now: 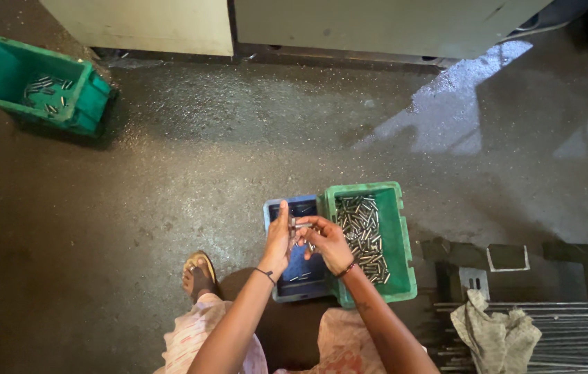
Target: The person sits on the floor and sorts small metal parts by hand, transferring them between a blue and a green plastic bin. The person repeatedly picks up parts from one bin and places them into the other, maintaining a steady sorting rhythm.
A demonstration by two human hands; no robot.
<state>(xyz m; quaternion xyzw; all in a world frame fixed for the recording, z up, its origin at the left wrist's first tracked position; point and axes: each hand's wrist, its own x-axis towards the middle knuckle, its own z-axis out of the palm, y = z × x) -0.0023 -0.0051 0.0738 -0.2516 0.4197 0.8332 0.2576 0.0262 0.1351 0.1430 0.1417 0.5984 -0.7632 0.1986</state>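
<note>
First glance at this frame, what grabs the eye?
Both hands, left hand and right hand, meet over a blue tray, pinching a small metal pin. Right beside it, a green bin holds a heap of shiny pins; another green bin sits far left.

Counts:
- Green plastic bins: 2. One point(399, 228) just right of the hands, one point(34, 84) far up-left of them.
- Blue tray point(281, 208): 1, directly under the hands.
- Small metal pins: too many to count; dense pile point(363, 235) in near green bin, a scatter point(44, 93) in far bin.
- Grey rag point(495, 332): 1, lower right of hands.
- Sandalled foot point(199, 273): 1, left of hands.
</note>
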